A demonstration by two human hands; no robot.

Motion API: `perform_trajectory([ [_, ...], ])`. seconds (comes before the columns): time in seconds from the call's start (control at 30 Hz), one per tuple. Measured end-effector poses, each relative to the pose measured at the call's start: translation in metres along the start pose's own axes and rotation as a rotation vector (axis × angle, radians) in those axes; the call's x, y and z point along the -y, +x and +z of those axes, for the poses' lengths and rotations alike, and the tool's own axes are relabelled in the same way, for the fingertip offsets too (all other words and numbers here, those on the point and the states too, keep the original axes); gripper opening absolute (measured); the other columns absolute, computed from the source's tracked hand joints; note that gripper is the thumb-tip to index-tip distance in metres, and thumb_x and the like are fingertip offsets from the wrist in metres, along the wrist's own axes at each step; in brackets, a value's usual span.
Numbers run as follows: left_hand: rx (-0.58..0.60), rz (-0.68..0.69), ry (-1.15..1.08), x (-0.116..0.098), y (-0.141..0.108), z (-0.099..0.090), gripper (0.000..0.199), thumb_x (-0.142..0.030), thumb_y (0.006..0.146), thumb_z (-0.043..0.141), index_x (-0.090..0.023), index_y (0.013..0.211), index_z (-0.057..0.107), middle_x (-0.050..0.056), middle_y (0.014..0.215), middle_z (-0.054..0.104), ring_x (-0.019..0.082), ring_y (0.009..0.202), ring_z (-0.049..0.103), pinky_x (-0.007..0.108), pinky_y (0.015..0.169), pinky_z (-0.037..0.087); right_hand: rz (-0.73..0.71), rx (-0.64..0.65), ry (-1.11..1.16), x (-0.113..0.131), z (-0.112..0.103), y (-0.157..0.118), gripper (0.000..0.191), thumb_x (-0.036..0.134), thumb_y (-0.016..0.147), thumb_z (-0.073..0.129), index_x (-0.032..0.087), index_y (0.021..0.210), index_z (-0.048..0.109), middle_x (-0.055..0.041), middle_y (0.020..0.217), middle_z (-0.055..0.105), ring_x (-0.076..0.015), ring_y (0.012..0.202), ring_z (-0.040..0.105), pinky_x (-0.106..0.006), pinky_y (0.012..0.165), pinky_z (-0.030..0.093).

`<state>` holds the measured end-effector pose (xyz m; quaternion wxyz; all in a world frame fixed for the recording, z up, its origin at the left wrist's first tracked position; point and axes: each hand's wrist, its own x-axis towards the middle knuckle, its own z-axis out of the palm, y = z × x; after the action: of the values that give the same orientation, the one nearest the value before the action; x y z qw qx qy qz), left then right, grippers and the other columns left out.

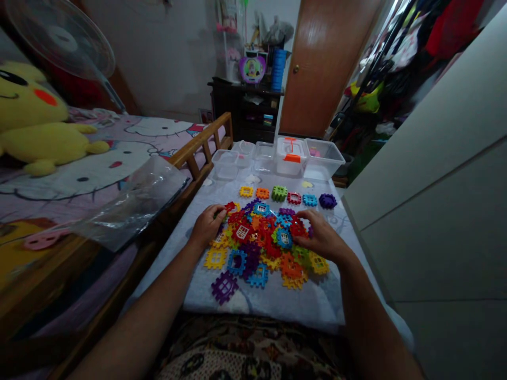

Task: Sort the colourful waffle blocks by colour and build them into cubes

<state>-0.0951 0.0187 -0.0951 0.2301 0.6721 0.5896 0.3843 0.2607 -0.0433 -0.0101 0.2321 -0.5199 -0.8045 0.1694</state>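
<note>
Pale grey cloth surface [261,306] — wooden door [325,68] beyond.

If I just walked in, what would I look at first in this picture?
You'd probably look first at the big heap of colourful plastic building pieces in the middle of the pale cloth, with the person's left hand and right hand on it. Just beyond the heap, a neat row of single pieces lies in front of clear plastic boxes. On the bed at the left, a big yellow plush toy stands out too.
</note>
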Motion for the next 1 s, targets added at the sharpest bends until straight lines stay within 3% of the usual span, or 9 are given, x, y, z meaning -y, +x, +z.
perform_trajectory([
  [0.17,-0.005,-0.018,-0.017,-0.005,-0.002,-0.001,0.034,-0.048,0.089,0.047,-0.021,0.096,0.067,0.006,0.106,0.069,0.024,0.104,0.064,0.037,0.096,0.048,-0.119,0.126,-0.060,0.040,0.022,0.048,0.041,0.023,0.079,0.068,0.022,0.118,0.056,-0.0100,0.116,0.061,-0.0272,0.111,0.056,-0.042,0.098,0.044],
  [0.37,-0.019,-0.032,-0.033,-0.006,-0.002,-0.002,0.032,-0.047,0.088,0.048,-0.021,0.096,0.067,0.006,0.106,0.069,0.024,0.104,0.063,0.037,0.097,0.048,-0.085,0.333,-0.202,0.042,0.034,0.065,0.049,0.020,0.076,0.071,0.018,0.123,0.057,-0.0132,0.123,0.062,-0.0290,0.113,0.054,-0.042,0.098,0.041],
  [0.5,-0.007,-0.017,-0.032,-0.006,-0.002,-0.002,0.031,-0.045,0.088,0.048,-0.021,0.095,0.066,0.007,0.105,0.069,0.025,0.104,0.063,0.039,0.097,0.048,-0.095,0.339,-0.246,0.042,0.038,0.066,0.053,0.024,0.074,0.073,0.017,0.125,0.057,-0.0142,0.121,0.063,-0.0300,0.110,0.055,-0.041,0.095,0.042],
  [0.77,-0.010,-0.014,-0.049,-0.009,-0.003,-0.003,0.026,-0.041,0.086,0.050,-0.022,0.093,0.065,0.006,0.103,0.069,0.024,0.102,0.063,0.038,0.098,0.048,-0.045,0.329,-0.318,0.054,0.042,0.067,0.027,0.031,0.074,0.068,0.019,0.097,0.059,-0.0114,0.105,0.061,-0.0258,0.095,0.055,-0.035,0.083,0.043],
  [1.0,-0.007,-0.001,-0.057,-0.009,-0.003,-0.003,0.026,-0.040,0.085,0.050,-0.021,0.093,0.065,0.007,0.102,0.068,0.024,0.101,0.063,0.039,0.096,0.048,-0.037,0.295,-0.268,0.053,0.043,0.065,0.028,0.030,0.075,0.065,0.018,0.098,0.057,-0.0107,0.103,0.061,-0.0252,0.094,0.054,-0.036,0.084,0.042],
])
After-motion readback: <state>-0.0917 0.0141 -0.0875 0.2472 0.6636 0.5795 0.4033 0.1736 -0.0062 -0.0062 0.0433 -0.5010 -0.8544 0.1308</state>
